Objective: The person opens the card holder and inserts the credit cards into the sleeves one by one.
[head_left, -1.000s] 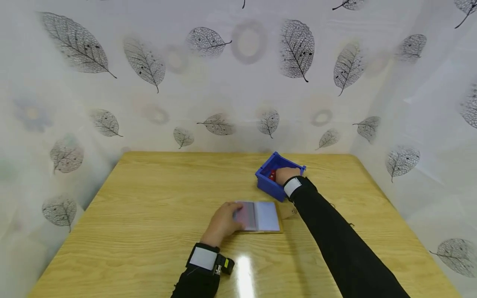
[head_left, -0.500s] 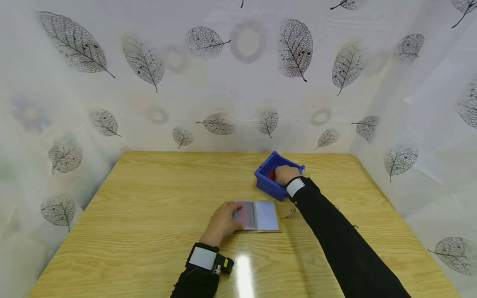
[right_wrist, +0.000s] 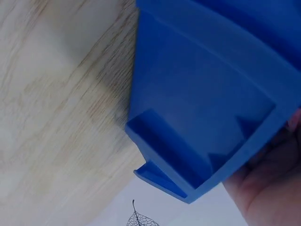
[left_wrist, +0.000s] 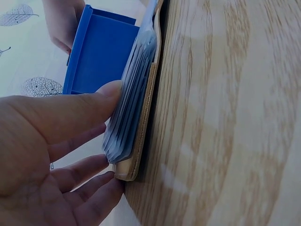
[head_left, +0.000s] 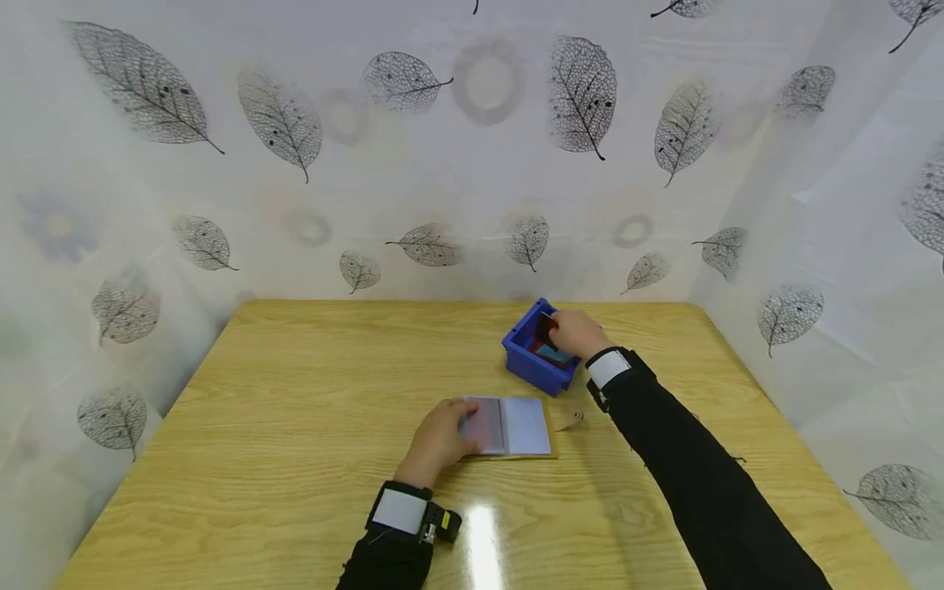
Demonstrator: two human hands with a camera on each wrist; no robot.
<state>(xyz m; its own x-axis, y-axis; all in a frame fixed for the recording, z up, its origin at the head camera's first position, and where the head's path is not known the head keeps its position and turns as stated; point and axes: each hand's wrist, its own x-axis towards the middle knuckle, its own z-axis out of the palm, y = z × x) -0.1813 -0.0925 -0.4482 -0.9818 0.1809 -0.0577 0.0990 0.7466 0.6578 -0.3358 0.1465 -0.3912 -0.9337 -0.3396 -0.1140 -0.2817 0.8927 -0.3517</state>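
A small tan card holder (head_left: 554, 438) lies opened on the table, a pinkish card in its left clear sleeve. My left hand (head_left: 441, 436) holds it by the left side. In the left wrist view the thumb (left_wrist: 101, 96) presses on the stack of clear sleeves (left_wrist: 127, 101), with the fingers along the outer edge. Farther back, my right hand (head_left: 579, 334) pinches a dark card (head_left: 544, 329) over the blue plastic box (head_left: 533, 369). Below it, red and light-blue cards (head_left: 553, 354) show inside. The right wrist view shows mostly the box's outer wall (right_wrist: 197, 89), which hides the fingertips.
The wooden table (head_left: 295, 426) extends to a leaf-printed curtain (head_left: 442, 164) at the back and sides. A strap with a metal snap (head_left: 571, 420) sticks out to the right of the card holder, in front of the box.
My right hand has risen from deep inside the box, and a dark card now shows in its fingers. Cards inside the box have come into sight. The left hand has stayed put.
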